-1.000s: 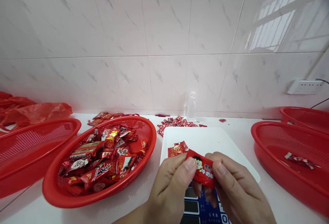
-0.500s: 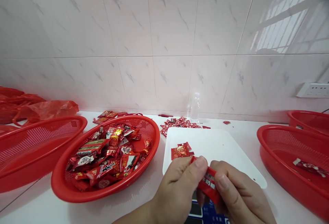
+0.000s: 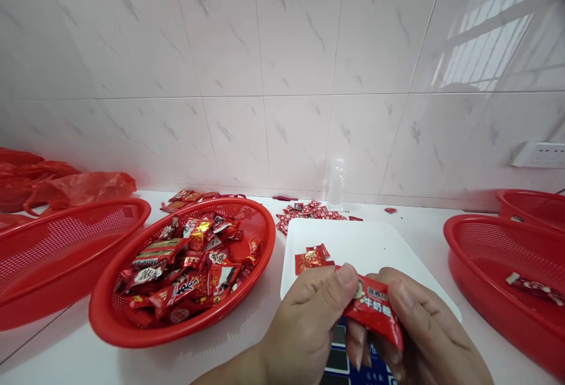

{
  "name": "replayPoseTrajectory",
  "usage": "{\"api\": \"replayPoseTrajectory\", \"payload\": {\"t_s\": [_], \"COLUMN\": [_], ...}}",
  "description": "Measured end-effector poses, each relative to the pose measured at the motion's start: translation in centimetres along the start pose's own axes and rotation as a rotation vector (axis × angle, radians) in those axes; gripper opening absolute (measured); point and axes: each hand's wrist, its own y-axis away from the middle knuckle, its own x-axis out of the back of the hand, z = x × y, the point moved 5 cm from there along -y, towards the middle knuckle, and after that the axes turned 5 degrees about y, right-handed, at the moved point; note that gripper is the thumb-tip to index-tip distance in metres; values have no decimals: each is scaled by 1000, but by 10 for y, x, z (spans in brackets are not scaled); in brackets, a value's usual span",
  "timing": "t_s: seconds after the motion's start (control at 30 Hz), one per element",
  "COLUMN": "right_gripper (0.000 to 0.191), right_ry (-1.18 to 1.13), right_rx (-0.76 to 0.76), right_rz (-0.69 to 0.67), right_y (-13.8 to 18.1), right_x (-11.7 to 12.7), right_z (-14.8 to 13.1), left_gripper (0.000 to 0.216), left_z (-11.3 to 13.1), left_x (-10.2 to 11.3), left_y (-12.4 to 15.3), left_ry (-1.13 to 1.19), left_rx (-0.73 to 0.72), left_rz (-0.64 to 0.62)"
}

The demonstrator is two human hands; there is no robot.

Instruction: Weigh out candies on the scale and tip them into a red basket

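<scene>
Between my two hands is a red wrapped candy [image 3: 375,308] with white lettering, its printed face turned up toward me. My left hand [image 3: 313,314] pinches its left end between thumb and fingers. Around its right end, the fingers of my right hand [image 3: 424,320] are closed. Both hands are over the near part of a white digital scale [image 3: 366,244], whose blue keypad [image 3: 375,367] shows partly below them. Small red-and-gold candy packets [image 3: 311,259] lie on the scale's plate, just beyond my left hand.
A red basket [image 3: 99,302] full of wrapped candies stands left of the scale. Other red baskets are at far left [image 3: 141,211] and right [image 3: 450,232], the latter holding one wrapped candy [image 3: 534,288]. Small red packets [image 3: 309,211] and a clear bottle [image 3: 336,185] are near the tiled wall.
The candy has been turned so that more of its printed front faces up. My right hand has shifted slightly right, and more of the wrapper shows between my hands.
</scene>
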Motion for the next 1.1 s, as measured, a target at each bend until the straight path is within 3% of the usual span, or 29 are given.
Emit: {"api": "replayPoseTrajectory", "payload": {"t_s": [0.23,0.37,0.5,0.73,0.97,1.1], "right_gripper": [45,42,40,34,31,26], "right_ry": [17,14,199,206,184,261], "right_rx": [4,13,89,-34,-33,22], "right_rz": [-122,-80,-34,-75,-71,9], "right_y": [1,0,-2,-1,0,3], "right_x": [-8,-4,2,2,0,10], "right_z": [-3,-1,-7,-8,-10,-3], "left_gripper": [60,56,49,53,54,49], "left_z": [2,2,5,-2,-1,2], "left_x": [-4,2,9,8,5,9], "left_y": [2,2,3,1,3,4], "left_ry": [29,-17,-97,68,176,123], "left_rx": [-40,-7,45,94,33,-15], "left_rz": [-36,35,95,95,128,161]}}
